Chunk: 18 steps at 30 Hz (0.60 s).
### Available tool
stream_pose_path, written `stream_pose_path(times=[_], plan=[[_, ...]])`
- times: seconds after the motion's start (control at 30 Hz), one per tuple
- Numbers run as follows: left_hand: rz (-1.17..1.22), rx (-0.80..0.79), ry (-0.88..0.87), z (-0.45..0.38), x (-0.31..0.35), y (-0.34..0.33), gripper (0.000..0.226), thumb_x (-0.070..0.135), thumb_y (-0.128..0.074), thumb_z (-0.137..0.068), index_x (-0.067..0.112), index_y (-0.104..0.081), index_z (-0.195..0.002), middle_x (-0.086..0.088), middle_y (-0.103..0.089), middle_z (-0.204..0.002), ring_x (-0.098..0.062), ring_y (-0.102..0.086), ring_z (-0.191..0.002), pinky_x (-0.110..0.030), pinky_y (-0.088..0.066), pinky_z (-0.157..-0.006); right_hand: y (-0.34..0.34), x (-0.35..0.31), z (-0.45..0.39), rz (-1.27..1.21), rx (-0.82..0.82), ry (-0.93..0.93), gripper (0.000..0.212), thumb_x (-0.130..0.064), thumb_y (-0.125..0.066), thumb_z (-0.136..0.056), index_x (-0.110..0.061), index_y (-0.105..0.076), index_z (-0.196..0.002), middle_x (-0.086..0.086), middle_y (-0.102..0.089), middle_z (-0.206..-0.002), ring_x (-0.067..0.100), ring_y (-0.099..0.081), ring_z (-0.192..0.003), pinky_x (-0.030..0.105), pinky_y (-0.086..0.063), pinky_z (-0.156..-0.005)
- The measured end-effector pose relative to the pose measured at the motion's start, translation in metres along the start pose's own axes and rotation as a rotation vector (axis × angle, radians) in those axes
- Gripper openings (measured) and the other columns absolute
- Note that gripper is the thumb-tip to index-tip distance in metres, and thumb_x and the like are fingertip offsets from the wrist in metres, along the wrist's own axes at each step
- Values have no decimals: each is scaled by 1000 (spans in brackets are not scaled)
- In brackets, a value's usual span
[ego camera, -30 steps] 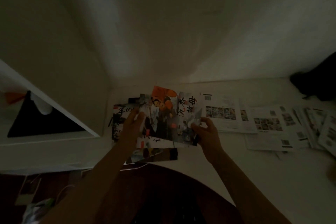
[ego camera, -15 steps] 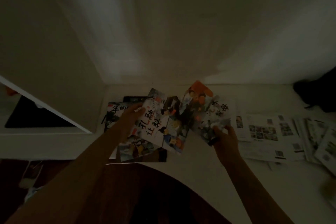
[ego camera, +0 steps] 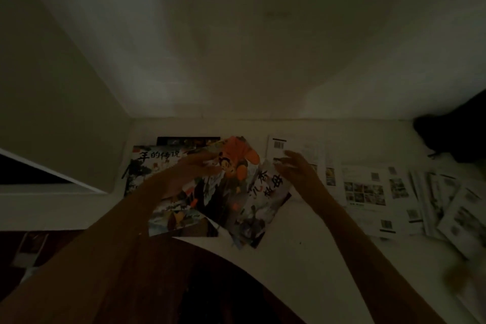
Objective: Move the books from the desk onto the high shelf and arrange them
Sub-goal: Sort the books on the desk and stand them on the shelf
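White desk (ego camera: 302, 244), dimly lit, carries a fan of thin picture books (ego camera: 226, 200) near its back left corner, their covers overlapping, one showing an orange figure. The left hand (ego camera: 193, 168) lies on the books' upper left part with fingers stretched across a cover; the right hand (ego camera: 294, 167) hovers at their top right edge, fingers spread and loosely bent, gripping nothing visible. Printed booklets (ego camera: 365, 189) lie spread further right on the desk.

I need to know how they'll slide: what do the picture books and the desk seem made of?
Picture books: thin paper with printed, likely glossy covers; they fan out flat. Desk: smooth white, probably laminate or painted board; the dim light leaves it open.
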<state>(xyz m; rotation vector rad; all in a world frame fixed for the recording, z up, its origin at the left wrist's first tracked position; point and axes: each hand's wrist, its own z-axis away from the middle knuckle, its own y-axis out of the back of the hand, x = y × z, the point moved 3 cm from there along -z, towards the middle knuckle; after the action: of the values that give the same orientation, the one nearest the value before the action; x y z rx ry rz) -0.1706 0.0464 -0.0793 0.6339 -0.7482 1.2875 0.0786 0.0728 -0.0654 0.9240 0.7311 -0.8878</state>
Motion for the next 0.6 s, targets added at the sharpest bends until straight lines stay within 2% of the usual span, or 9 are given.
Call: stream_pose_path(times=[0.07, 0.13, 0.27, 0.33, 0.37, 0.43, 0.47, 0.53, 0.6], plan=[[7, -3, 9, -1, 3, -3, 52, 18, -58, -90, 20, -40, -138, 2, -31, -148, -19, -25, -139, -33, -24, -106, -4, -16, -1, 67, -209, 5, 37, -21, -55, -94, -11, -49, -129, 4, -55, -117, 13, -52, -101, 19, -45, -82], [19, 59, -29, -6, 2, -4, 41, 17, -54, -92, 17, -47, -133, 0, -41, -141, -19, -36, -133, -31, -32, -102, -8, -14, -6, 22, -188, -16, 28, -10, -57, -92, -8, -57, -120, 2, -55, -102, 12, -52, -92, 22, -45, -81], [81, 569, -76, 2, -25, 23, 22, 15, -51, -95, 4, -56, -115, -13, -60, -98, -30, -59, -87, -33, -46, -67, -13, 15, -22, -90, 92, -91, 11, -10, -56, -93, -11, -63, -102, 5, -61, -91, 22, -56, -83, 34, -45, -78], [59, 834, 2, 15, -55, 48, 18, 19, -54, -92, 4, -57, -101, -14, -60, -88, -34, -60, -80, -37, -47, -67, -20, 20, -30, -72, 148, -81, 10, -9, -54, -94, -6, -63, -93, 6, -60, -77, 23, -55, -71, 37, -45, -72], [-47, 914, 59, 16, -81, 64, 35, 32, -55, -88, 1, -57, -104, -18, -60, -99, -39, -59, -91, -40, -49, -76, -26, 21, -33, -47, 147, -59, 13, -9, -54, -94, -1, -63, -91, 9, -59, -75, 23, -54, -68, 38, -45, -70], [-298, 966, 205, 14, -121, 87, 75, 59, -52, -80, 2, -48, -129, -24, -47, -131, -42, -44, -121, -51, -35, -103, -44, 20, -39, 29, 142, -27, 18, -12, -55, -93, 4, -63, -96, 17, -62, -83, 26, -55, -71, 37, -45, -70], [-367, 965, 249, 13, -135, 94, 80, 61, -52, -82, 5, -39, -137, -24, -38, -141, -40, -34, -130, -51, -24, -111, -52, 22, -43, 85, 155, -29, 20, -15, -55, -93, 3, -62, -99, 19, -62, -91, 28, -57, -77, 36, -44, -69], [-377, 962, 254, 19, -131, 90, 76, 54, -56, -85, 7, -35, -141, -22, -32, -145, -37, -29, -133, -52, -21, -112, -66, 25, -50, 275, 208, -39, 26, -19, -54, -94, 2, -59, -109, 20, -55, -109, 33, -54, -95, 34, -40, -75], [-325, 942, 212, 19, -130, 85, 69, 56, -51, -86, 7, -43, -134, -22, -44, -136, -38, -42, -123, -51, -35, -103, -78, 25, -52, 457, 242, -55, 34, -23, -54, -95, 1, -53, -120, 21, -41, -128, 37, -45, -114, 39, -40, -90]])
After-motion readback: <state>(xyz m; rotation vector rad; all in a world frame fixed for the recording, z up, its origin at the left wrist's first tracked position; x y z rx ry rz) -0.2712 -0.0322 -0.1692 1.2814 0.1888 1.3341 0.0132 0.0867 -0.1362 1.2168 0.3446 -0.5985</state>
